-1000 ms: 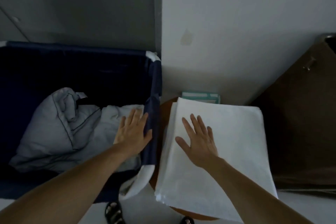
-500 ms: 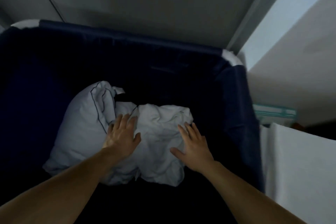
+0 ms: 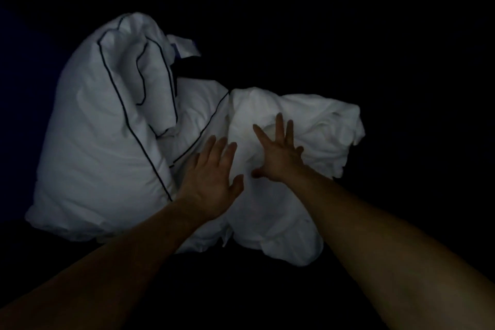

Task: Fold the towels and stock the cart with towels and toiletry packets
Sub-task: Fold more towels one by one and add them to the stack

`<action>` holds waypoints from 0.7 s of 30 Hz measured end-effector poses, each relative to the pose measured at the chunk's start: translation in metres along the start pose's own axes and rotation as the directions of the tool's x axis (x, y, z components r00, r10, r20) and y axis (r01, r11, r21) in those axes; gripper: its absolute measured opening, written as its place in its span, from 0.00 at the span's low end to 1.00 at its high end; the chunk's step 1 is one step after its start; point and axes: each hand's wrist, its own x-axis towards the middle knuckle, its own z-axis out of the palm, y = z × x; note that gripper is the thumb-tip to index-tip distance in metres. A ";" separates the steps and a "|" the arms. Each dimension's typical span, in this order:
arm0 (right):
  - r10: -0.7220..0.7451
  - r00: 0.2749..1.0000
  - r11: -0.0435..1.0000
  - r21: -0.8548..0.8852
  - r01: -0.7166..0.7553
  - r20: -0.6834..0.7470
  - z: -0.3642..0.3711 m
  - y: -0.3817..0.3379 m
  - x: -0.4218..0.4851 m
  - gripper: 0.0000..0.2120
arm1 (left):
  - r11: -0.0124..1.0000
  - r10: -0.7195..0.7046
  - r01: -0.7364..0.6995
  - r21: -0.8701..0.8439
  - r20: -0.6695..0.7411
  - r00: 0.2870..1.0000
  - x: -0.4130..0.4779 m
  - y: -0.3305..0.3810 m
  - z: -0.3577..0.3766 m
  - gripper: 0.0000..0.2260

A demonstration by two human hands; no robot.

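A crumpled white towel lies in a heap inside the dark blue laundry bin. To its left sits a white pillowcase with thin dark piping. My left hand reaches over the seam between the two, fingers straight and spread. My right hand is stretched onto the towel, fingers splayed, holding nothing. Whether either palm presses the cloth is unclear in the dim light.
The bin's dark interior fills the whole view around the linen; its walls and rim are lost in shadow. A small white fabric tag sticks out behind the pillowcase.
My head has dropped deeper into the bin, so the folded stack and wall are out of view. Both hands moved closer together on the crumpled linen, the right one reaching farther forward.
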 end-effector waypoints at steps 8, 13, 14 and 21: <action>-0.052 0.987 0.998 -0.031 0.048 -0.153 0.040 0.006 0.052 0.26 | 0.996 0.047 -0.051 -0.067 -0.069 0.997 0.024 -0.020 0.019 0.34; -0.154 0.965 0.967 0.167 0.191 -0.214 0.017 0.016 0.012 0.13 | 0.999 0.015 -0.013 -0.052 0.022 1.000 0.017 -0.017 0.003 0.44; -0.137 0.959 0.951 0.238 0.197 -0.246 0.007 0.017 -0.004 0.12 | 0.998 -0.013 0.016 -0.055 0.048 0.999 0.014 -0.013 -0.004 0.46; -0.023 0.907 0.848 0.472 0.241 -0.421 -0.107 -0.007 -0.135 0.17 | 0.890 0.116 -0.043 -0.454 0.132 0.984 -0.022 0.059 -0.099 0.64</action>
